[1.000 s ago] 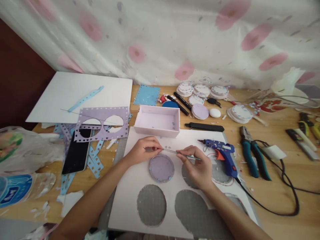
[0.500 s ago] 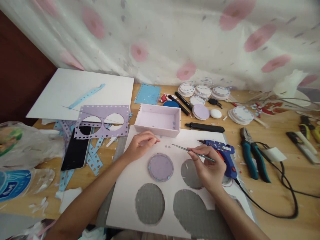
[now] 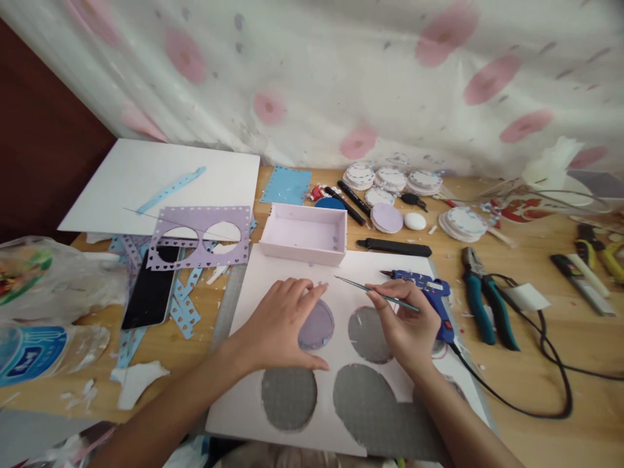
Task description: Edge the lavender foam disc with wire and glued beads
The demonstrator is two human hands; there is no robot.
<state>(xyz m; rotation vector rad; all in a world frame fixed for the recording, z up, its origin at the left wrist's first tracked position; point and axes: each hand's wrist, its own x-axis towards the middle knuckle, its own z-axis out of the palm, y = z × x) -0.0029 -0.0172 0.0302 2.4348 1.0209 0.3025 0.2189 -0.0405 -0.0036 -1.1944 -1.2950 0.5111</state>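
Note:
My left hand [image 3: 280, 322] reaches over a round lilac disc [image 3: 318, 325]. Its thumb and forefinger are spread apart around the disc, and the palm side hides the disc's left part. Whether the fingers touch the rim I cannot tell. My right hand [image 3: 412, 318] pinches a thin green stick [image 3: 390, 299] with a fine pale tip, held like a pen. That tip points left, just above the white sheet [image 3: 248, 292]. Round holes cut in the sheet show a grey mat [image 3: 288, 400] beneath. Behind both hands stands an open lilac box [image 3: 303, 250].
A blue glue gun [image 3: 439, 302] and teal-handled pliers [image 3: 480, 296] lie to the right, with cords. Decorated white discs [image 3: 359, 176] stand at the back. On the left are a punched lilac sheet [image 3: 201, 234], a phone [image 3: 149, 292] and a plastic bottle [image 3: 49, 351].
My left hand has come down and nearer, from beside the box to the lilac disc, with its fingers spreading. My right hand stays nearly in place with the stick. The view has shifted slightly.

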